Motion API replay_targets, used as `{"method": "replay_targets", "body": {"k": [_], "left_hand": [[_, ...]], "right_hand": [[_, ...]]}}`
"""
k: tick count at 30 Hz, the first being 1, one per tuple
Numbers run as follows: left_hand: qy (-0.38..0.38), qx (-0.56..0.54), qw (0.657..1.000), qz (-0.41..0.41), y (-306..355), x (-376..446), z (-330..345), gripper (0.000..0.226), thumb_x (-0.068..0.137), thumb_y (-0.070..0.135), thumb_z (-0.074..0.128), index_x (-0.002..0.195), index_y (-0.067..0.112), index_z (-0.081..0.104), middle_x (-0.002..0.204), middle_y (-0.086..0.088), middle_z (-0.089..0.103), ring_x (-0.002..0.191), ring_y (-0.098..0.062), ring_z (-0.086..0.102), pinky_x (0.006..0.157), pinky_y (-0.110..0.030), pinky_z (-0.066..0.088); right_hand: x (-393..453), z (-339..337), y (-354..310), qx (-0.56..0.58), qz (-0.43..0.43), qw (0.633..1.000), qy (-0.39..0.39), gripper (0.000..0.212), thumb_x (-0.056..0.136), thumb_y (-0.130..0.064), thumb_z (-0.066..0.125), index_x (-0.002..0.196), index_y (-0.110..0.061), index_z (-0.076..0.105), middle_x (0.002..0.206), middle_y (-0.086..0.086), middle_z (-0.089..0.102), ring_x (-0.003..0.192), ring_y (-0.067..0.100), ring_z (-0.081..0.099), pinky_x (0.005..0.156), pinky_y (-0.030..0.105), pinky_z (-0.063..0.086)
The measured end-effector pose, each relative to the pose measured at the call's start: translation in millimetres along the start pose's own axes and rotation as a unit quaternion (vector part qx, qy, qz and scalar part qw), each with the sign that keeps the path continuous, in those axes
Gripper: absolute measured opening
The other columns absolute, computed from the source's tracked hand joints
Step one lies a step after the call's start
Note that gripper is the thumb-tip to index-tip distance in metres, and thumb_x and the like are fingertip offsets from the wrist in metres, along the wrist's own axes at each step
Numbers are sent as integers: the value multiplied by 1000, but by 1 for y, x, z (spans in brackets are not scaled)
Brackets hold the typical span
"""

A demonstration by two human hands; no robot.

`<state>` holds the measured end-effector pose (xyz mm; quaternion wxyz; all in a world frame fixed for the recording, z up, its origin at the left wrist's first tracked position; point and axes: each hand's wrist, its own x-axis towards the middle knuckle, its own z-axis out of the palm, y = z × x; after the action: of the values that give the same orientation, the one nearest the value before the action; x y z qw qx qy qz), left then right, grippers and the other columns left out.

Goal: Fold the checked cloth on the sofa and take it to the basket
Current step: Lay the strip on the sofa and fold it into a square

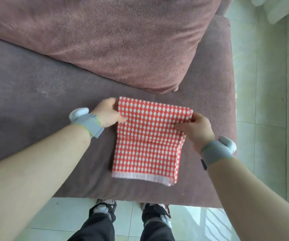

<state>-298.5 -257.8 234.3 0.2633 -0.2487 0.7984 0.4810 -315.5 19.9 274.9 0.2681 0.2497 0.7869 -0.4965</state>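
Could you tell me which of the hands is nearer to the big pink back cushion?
Left. The left hand grips the checked cloth's far left corner, just below the cushion; the right hand grips the right edge, farther off.

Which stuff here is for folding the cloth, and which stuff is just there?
For the job:
cloth, red and white, folded, lying on the sofa
sofa, which it lies on
left hand, pinching its far left corner
right hand, pinching its far right corner

Just there:
cushion
floor
shoes

The basket is not in view.
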Motion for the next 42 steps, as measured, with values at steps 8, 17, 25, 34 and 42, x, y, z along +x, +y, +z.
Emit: {"method": "replay_targets", "body": {"k": [8,17,25,34,42], "left_hand": [[-26,-121,992,25,29,6,-4,44,84,-8,56,116,22,49,106,-11,65,75,-19,70,69,-31,59],[41,-86,992,86,-30,-74,29,8,87,14,64,81,18,63,106,2,61,101,-14,57,92,-24,43],[165,235,947,143,-57,-96,72,22,65,30,71,83,26,59,111,6,48,105,-26,46,87,-41,38],[112,437,865,220,-46,-55,130,62,91,42,32,146,13,32,156,-4,26,146,-25,18,118,-48,8],[132,462,850,216,-76,-21,152,67,89,41,35,148,11,23,157,-8,22,146,-26,13,117,-51,8]], "right_hand": [[16,-8,-25,-9,-61,998,18,26,80,2,63,91,-22,61,96,8,73,78,20,71,69,30,60],[-47,-7,38,102,44,994,11,16,80,-29,67,79,-13,68,78,-6,73,79,17,67,66,27,53],[-69,19,71,-309,-94,944,64,33,77,-26,67,107,-14,65,118,6,48,108,30,54,98,40,45],[-34,75,106,-501,-258,826,18,65,95,-49,20,155,-27,9,164,5,-2,147,19,-16,119,45,-12],[6,96,142,-513,-252,820,40,66,95,-49,24,154,-26,3,159,2,-9,148,21,-8,116,43,-15]]}}
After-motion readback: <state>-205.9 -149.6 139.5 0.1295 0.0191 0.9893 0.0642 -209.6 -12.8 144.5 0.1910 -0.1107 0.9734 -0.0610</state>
